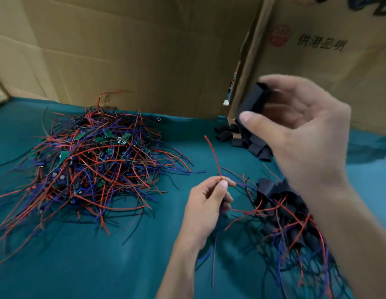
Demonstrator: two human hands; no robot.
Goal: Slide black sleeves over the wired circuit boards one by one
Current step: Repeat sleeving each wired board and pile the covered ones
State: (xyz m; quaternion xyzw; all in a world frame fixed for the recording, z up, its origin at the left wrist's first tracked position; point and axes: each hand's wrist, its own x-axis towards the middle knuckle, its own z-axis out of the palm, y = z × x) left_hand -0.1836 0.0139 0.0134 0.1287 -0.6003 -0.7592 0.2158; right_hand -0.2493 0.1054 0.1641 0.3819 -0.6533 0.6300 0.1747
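Note:
My right hand [300,124] is raised at the upper right and pinches a black sleeve [253,100] between thumb and fingers. Lower, at centre, my left hand [207,201] grips the wires of one board, its red wire [213,156] sticking up and blue wires trailing down; the board itself is hidden in my fingers. A big tangle of unsleeved boards with red and blue wires [86,160] lies on the left of the teal cloth. Loose black sleeves [250,143] are heaped behind my right thumb. Sleeved boards [282,210] pile up at the lower right.
Cardboard panels [133,50] wall off the back of the teal cloth [90,266]. A printed cardboard box [330,46] stands at the right rear. A black wire [12,160] trails off the left edge.

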